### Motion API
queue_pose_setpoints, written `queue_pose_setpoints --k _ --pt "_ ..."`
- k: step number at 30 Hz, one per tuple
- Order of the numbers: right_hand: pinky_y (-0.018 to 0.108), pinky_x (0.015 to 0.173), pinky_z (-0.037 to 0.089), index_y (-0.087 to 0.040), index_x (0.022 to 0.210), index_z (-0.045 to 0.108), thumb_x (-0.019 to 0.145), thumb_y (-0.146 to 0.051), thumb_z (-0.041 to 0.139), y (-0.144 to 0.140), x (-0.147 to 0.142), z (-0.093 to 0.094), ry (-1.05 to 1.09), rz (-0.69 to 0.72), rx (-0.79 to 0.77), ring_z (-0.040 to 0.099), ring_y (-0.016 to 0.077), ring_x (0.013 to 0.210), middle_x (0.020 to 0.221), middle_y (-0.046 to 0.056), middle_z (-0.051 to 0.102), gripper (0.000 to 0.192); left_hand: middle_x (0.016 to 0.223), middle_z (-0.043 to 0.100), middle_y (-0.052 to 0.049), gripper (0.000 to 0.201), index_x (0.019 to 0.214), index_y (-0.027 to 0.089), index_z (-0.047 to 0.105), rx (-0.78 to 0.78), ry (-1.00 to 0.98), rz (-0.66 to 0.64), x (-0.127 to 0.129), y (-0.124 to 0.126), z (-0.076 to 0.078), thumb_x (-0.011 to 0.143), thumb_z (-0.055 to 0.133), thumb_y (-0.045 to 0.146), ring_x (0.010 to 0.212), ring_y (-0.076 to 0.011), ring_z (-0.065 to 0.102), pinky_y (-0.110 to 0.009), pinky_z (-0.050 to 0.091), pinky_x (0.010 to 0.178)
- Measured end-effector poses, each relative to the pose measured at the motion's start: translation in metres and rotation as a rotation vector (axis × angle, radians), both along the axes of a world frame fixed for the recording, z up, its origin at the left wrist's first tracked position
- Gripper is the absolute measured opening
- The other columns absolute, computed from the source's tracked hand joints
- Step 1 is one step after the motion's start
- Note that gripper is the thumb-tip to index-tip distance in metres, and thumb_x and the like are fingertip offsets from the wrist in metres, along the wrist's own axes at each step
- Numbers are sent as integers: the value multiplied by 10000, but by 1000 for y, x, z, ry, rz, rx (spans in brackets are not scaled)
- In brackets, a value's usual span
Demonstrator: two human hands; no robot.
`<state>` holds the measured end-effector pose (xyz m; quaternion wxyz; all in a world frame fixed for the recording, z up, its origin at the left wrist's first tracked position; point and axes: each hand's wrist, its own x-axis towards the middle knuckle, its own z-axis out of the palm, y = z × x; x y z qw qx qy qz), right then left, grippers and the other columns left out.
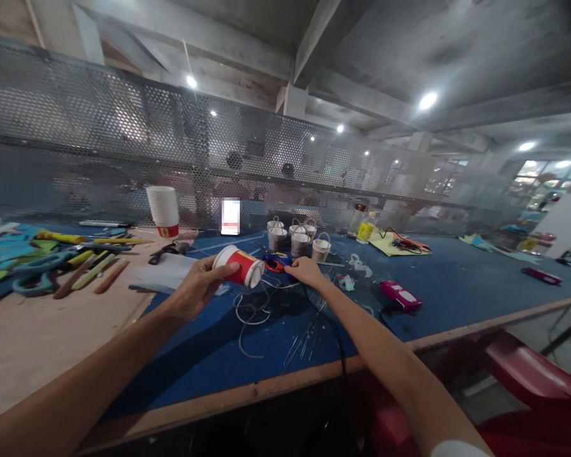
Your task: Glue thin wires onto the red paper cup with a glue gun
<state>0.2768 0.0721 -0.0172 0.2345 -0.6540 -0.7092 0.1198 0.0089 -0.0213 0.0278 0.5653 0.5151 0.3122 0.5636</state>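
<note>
My left hand grips a red-and-white paper cup, tilted on its side above the table with its bottom end toward the right. My right hand reaches low over the table, fingers closed on a small dark blue part. What that part belongs to is mostly hidden. A blue-and-red tool lies right at its fingertips, and a black cord runs from below the hand over the table's front edge. Just behind stand several small grey buckets with wire handles. Coiled wire lies beneath the cup.
A stack of paper cups and a lit phone stand by the perforated metal screen. Scissors and carving tools lie left. Cut wires, a magenta box and glass jars are right. A red chair sits at the front right.
</note>
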Motion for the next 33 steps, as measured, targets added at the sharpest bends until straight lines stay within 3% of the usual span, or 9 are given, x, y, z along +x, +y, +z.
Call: queue_pose_setpoints --k 4,9,13,17,20,23,25,29,33 --pt "241 548 314 -179 519 586 813 -404 642 -7 2 7 143 1 42 586 161 642 553 13 582 375 783 774 -96 190 791 146 798 -12 -1 43 -2 0 2 640 874 232 664 -190 672 -262 511 644" --pt "220 558 390 -167 718 646 843 -482 564 -19 6 24 426 52 95 576 149 656 661 2 623 349 793 778 -97 207 820 147 800 10 14 29 -5 4 0 655 874 247 665 -191 682 -257 515 626" --pt "236 609 493 -188 937 610 857 -538 507 -32 3 34 644 116 118 627 155 707 820 27 674 374 799 778 -80 208 838 149 794 9 2 12 -7 5 -2 677 870 258 663 -178 689 -246 526 631" --pt "263 613 530 -215 1071 529 824 -511 572 -47 -4 41 897 273 75 641 143 650 891 29 698 387 801 782 -82 252 854 150 787 5 27 43 -7 4 -1 649 880 263 655 -198 694 -263 527 604" --pt "244 572 491 -222 1032 522 790 -434 661 -59 -9 47 1057 410 64 581 117 566 802 -12 670 350 765 777 -65 232 827 160 792 31 60 88 -9 7 -1 638 883 259 636 -189 681 -252 510 594" --pt "230 537 431 -214 933 558 829 -424 668 -70 -14 50 1049 449 118 483 98 502 622 -61 541 259 765 777 -60 227 825 160 799 82 84 116 -13 13 -3 636 886 250 659 -181 681 -240 507 619" --pt "237 539 420 -208 966 613 865 -461 659 -76 -16 51 1008 454 148 448 100 486 562 -73 478 277 808 787 -67 255 864 158 800 86 80 124 -16 17 -5 643 887 248 687 -186 690 -246 515 635" --pt "264 595 454 -211 1010 662 889 -484 654 -85 -20 50 913 457 186 515 127 529 550 -53 509 298 853 796 -85 331 950 138 793 75 77 158 -18 19 -8 664 885 277 746 -211 708 -258 525 648" --pt "277 527 431 -224 911 701 860 -498 677 -92 -22 51 813 402 120 487 136 487 526 -38 516 280 847 796 -79 360 994 141 780 91 88 181 -19 20 -10 687 877 302 756 -224 715 -266 527 647"
